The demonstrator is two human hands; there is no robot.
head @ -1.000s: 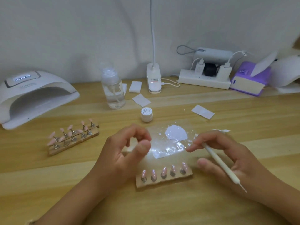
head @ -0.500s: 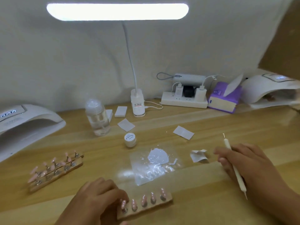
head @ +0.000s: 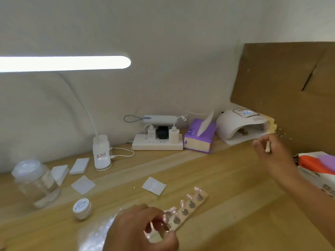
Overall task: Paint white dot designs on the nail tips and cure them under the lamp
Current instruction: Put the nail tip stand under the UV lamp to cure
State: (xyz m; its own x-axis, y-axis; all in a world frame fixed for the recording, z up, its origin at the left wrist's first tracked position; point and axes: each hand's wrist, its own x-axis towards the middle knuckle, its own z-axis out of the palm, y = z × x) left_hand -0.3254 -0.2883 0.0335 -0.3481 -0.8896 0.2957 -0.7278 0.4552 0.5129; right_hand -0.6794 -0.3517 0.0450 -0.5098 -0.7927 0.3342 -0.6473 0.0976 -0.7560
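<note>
My left hand (head: pixel 143 227) grips the near end of a wooden holder strip (head: pixel 188 209) carrying several pink nail tips, lifted and angled toward the right. My right hand (head: pixel 272 151) is stretched out close to the mouth of a white curing lamp (head: pixel 241 125) at the back right and still holds the white dotting tool (head: pixel 267 147). The lamp's display is lit and something small lies inside it. A small white gel jar (head: pixel 82 208) stands left of my left hand. The clear palette film (head: pixel 101 230) lies partly under that hand.
A lit desk lamp (head: pixel 101 153) stands at the back, with a power strip (head: pixel 157 143) and purple tissue box (head: pixel 200 138) to its right. A clear pump bottle (head: pixel 34 183) sits at the left among white wipes (head: pixel 83 184). A colourful bag (head: pixel 319 171) lies at the right edge.
The view has swung right and up. My left hand has picked up the holder strip and turned it rightward. My right hand moved from the table's middle out to the right-hand curing lamp.
</note>
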